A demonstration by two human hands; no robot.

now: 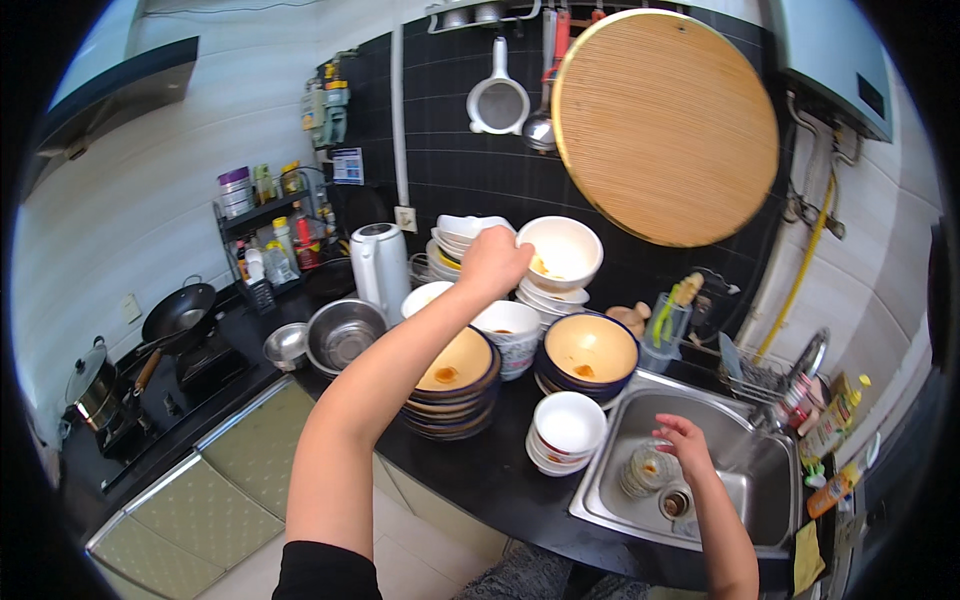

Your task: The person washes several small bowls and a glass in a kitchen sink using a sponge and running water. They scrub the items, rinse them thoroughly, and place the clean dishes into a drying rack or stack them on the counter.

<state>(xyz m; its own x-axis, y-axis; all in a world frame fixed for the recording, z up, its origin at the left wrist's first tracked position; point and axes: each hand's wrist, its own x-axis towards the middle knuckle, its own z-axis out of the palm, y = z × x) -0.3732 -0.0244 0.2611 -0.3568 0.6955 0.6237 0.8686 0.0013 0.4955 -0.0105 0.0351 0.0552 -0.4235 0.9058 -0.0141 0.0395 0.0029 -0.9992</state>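
My left hand [495, 259] reaches over the stacked dishes at the back of the counter, its fingers at the rim of a white bowl [561, 247] with yellowish residue inside. That bowl rests tilted above a pile of white dishes [551, 298]. My right hand [682, 442] hangs over the steel sink [765, 480] with fingers spread and nothing held. Below it, stacked glass bowls [645, 469] lie near the drain. Between my hands stand cream bowls with blue rims [592, 349] and small white bowls [570, 424]. A floral bowl stack [514, 337] is left of them.
Another tall bowl stack [457, 360] and a steel basin [345, 337] stand left on the counter. A white electric kettle [380, 270] is behind. The faucet [806, 360] rises at the sink's right corner, near a dish soap bottle [832, 424]. A black wok [180, 311] is far left.
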